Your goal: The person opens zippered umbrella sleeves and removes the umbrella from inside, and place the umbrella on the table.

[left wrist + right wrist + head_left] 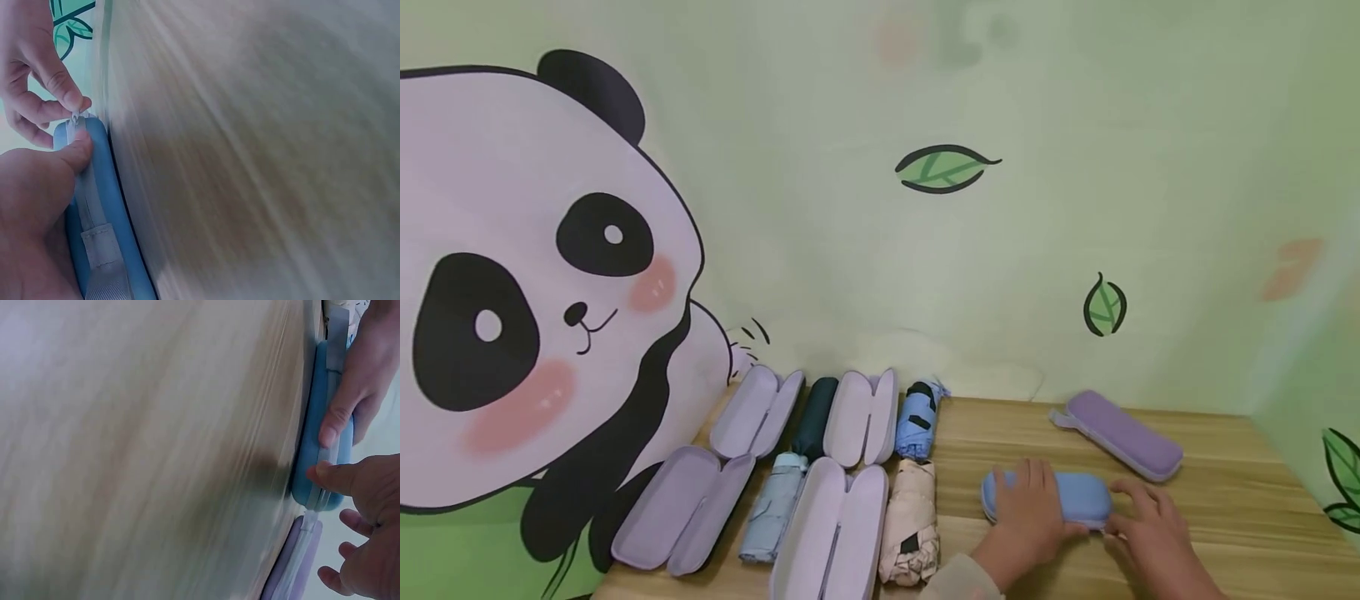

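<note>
A blue zippered case (1084, 496) lies closed on the wooden table, with a grey wrist strap (103, 250) at its left end. My left hand (1028, 517) holds it from above, fingers across the lid and thumb pressed on the zipper band along the front. At the case's right end, my right hand (1153, 533) pinches the small zipper pull (75, 116) between thumb and forefinger. Its other fingers are spread behind in the right wrist view. Beyond the hands, a closed purple case (1123, 433) lies at a slant, its strap to the left.
Several open cases with pale lilac insides, one at the front (827, 525), stand on the left. Among them lie rolled umbrellas: dark green (815, 417), blue (917, 425), light blue (773, 508) and beige (910, 525). A panda-printed wall (820, 250) borders the table's back.
</note>
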{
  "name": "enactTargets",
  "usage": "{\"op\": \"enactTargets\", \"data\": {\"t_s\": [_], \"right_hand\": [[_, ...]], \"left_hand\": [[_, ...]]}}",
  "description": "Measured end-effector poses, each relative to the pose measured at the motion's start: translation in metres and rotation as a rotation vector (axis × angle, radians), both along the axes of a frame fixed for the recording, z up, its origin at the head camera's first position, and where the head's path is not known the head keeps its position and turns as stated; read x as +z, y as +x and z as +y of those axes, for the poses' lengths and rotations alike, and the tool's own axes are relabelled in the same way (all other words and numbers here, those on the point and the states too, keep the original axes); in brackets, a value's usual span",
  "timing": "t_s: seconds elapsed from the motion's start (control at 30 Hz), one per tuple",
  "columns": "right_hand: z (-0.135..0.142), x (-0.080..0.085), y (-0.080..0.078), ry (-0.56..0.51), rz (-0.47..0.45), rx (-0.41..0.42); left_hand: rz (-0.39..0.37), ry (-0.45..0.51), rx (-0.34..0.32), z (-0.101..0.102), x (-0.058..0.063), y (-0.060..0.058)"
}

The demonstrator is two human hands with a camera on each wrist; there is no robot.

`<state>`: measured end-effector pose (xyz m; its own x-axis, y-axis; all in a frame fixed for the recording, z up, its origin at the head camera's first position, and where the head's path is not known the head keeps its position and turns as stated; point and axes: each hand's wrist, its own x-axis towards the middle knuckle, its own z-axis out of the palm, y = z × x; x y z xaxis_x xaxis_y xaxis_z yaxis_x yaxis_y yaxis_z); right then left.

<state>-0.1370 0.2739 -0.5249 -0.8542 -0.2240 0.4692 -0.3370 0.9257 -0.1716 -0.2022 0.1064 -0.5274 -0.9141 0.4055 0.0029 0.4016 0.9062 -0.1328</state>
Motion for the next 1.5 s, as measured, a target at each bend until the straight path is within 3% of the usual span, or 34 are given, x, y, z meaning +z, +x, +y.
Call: {"op": "enactTargets", "data": {"t_s": [0.07, 0.13, 0.33, 0.47, 0.6, 0.73, 0.8, 0.87, 1.0, 1.13, 1.3, 1.5], "right_hand": [[0.001, -0.002, -0.001, 0.004, 0.050, 0.010], [-0.001, -0.002, -0.002, 0.002, 0.038, 0.017], [-0.003, 0.004, -0.003, -0.010, -0.122, -0.015], [0.002, 0.008, -0.014, 0.006, -0.165, -0.065], [0.005, 0.008, -0.031, 0.028, -0.123, -0.096], [0.005, 0.006, -0.045, 0.031, -0.086, -0.106], [0.004, 0.004, -0.049, 0.023, -0.065, -0.105], [0.002, 0.003, -0.052, 0.007, -0.033, -0.094], [-0.003, 0.001, -0.055, -0.018, 0.019, -0.042], [-0.010, -0.002, -0.045, -0.010, 0.025, 0.023], [-0.012, -0.006, -0.028, -0.043, 0.009, 0.041], [-0.007, -0.005, -0.027, -0.075, -0.019, 0.022]], "left_hand": [[0.001, -0.013, -0.005, 0.004, 0.002, 0.000], [-0.006, -0.031, 0.000, 0.006, 0.004, 0.001], [-0.010, -0.013, -0.007, 0.005, 0.008, 0.007], [-0.045, 0.020, -0.043, -0.005, 0.012, 0.016], [-0.067, 0.026, -0.158, -0.026, 0.009, 0.027], [-0.006, -0.015, -0.306, -0.039, -0.002, 0.034], [0.018, -0.008, -0.329, -0.040, -0.006, 0.034], [0.025, 0.010, -0.313, -0.038, -0.009, 0.032], [0.002, 0.010, -0.211, -0.030, -0.008, 0.024], [-0.047, 0.018, -0.137, -0.026, -0.006, 0.016], [-0.109, -0.017, -0.135, -0.023, -0.008, 0.013], [-0.115, -0.010, -0.164, -0.017, -0.006, 0.011]]}}
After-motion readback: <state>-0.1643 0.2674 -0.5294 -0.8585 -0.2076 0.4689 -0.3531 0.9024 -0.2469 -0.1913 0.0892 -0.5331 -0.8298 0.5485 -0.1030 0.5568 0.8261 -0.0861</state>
